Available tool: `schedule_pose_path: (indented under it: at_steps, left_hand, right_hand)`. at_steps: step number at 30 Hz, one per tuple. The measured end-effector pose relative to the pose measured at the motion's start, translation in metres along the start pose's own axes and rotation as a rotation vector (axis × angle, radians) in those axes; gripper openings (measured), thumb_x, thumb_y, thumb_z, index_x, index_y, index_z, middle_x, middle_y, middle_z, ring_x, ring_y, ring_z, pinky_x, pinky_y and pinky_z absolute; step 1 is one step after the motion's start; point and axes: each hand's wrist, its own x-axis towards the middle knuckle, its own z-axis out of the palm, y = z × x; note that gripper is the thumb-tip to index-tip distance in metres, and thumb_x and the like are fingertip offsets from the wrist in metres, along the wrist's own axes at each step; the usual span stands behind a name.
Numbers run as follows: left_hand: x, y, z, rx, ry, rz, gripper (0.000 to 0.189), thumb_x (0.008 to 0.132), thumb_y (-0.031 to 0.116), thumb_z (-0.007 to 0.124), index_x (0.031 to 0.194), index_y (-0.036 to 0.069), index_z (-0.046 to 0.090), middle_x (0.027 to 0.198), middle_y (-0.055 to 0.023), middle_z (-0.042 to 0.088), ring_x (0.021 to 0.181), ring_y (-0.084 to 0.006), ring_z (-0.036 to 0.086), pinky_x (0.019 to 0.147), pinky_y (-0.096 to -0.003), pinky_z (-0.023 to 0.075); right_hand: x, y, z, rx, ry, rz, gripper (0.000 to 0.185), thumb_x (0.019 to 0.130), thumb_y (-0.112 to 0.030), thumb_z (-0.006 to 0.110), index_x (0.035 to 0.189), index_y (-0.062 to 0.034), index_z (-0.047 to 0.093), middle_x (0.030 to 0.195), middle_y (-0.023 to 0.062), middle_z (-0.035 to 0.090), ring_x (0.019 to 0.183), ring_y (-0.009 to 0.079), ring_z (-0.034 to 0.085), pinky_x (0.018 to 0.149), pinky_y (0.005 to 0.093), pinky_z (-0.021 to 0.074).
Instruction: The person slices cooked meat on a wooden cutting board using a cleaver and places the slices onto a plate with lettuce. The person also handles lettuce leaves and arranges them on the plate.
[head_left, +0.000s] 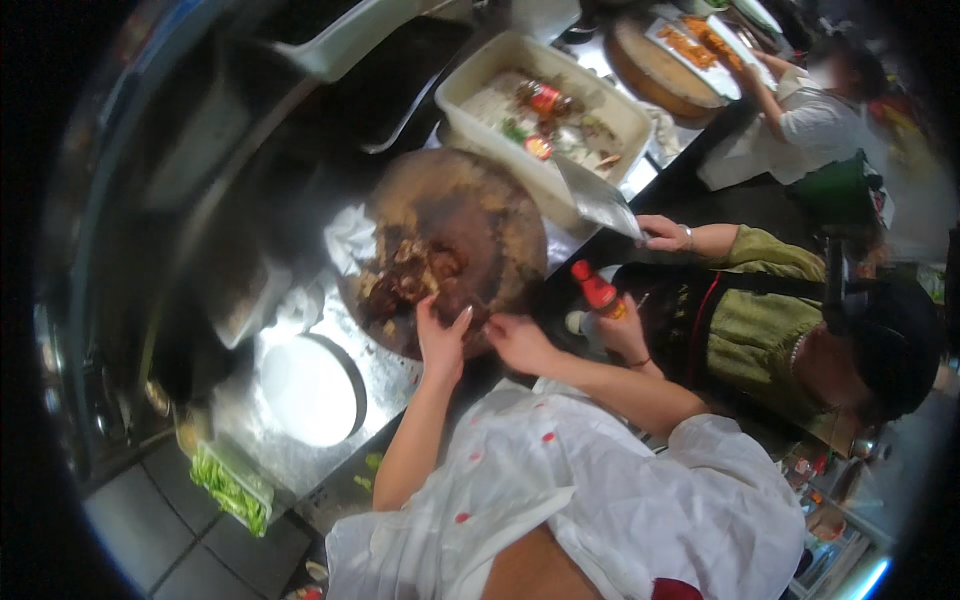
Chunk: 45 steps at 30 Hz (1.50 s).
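A round wooden chopping block (502, 195) stands before me, stained dark in the middle. Chopped dark-brown cooked meat (409, 281) lies in a heap on its near left part. My left hand (444, 337) is at the near side of that heap, thumb and fingers spread, the fingertips at the meat. To its right, over the block's near edge, my right hand (523, 343) has curled fingers. Blur hides whether anything is pinched in them. A crumpled white cloth or paper (351, 238) touches the block's left side.
Beside me at right, a co-worker holds a cleaver (604, 202) and a red-capped bottle (598, 289). Behind the block sits a cream plastic tub (469, 82) with scraps. White plates (311, 390) are left, near a tray of green vegetables (229, 487). Another person handles food trays far right.
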Motion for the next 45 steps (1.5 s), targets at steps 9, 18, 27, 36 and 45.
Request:
schedule_pose_path:
  at_steps: [9,18,27,36,45]
  left_hand:
    - [0.002,-0.008,-0.013,0.041,-0.023,0.08,0.056,0.084,-0.01,0.069,0.131,0.005,0.043,0.121,-0.0091,0.055,0.112,-0.0191,0.055,0.094,-0.0313,0.0473]
    - [0.0,-0.015,-0.027,0.007,-0.023,0.057,0.054,0.086,-0.007,0.069,0.132,0.004,0.043,0.124,-0.0099,0.056,0.113,-0.0195,0.055,0.095,-0.0315,0.0478]
    - [-0.003,-0.013,-0.031,-0.016,0.001,-0.03,0.056,0.087,-0.002,0.071,0.134,0.008,0.043,0.119,-0.0078,0.059,0.102,-0.0166,0.059,0.077,-0.0273,0.0501]
    - [-0.02,-0.021,-0.046,0.019,-0.025,-0.035,0.054,0.088,0.002,0.072,0.133,0.008,0.043,0.121,-0.007,0.056,0.1,-0.0164,0.06,0.074,-0.0285,0.0533]
    - [-0.031,-0.019,-0.056,0.094,-0.058,-0.185,0.056,0.088,0.005,0.073,0.134,0.011,0.041,0.12,-0.0048,0.056,0.098,-0.0157,0.06,0.07,-0.0274,0.0506]
  right_hand:
    - [0.0,-0.021,-0.01,0.09,-0.129,0.082,0.028,0.095,-0.023,0.058,0.091,0.0034,0.066,0.085,0.0279,0.065,0.083,0.0465,0.064,0.071,0.05,0.051]
    - [-0.002,-0.019,0.003,0.13,-0.144,0.066,0.03,0.097,-0.024,0.058,0.088,0.0043,0.064,0.079,0.0268,0.063,0.074,0.0435,0.063,0.065,0.0467,0.0484]
    - [-0.003,-0.023,0.008,0.126,-0.153,0.097,0.032,0.098,-0.025,0.058,0.087,0.0049,0.063,0.073,0.0258,0.061,0.067,0.0415,0.061,0.062,0.0452,0.0469]
    - [-0.028,-0.022,0.031,0.209,-0.181,0.226,0.033,0.097,-0.027,0.058,0.089,0.0041,0.065,0.081,0.0288,0.064,0.079,0.0449,0.065,0.068,0.0482,0.0494]
    - [-0.049,-0.013,0.051,0.197,-0.105,0.26,0.034,0.099,-0.027,0.057,0.087,0.004,0.064,0.069,0.0205,0.061,0.062,0.0268,0.058,0.062,0.0416,0.0466]
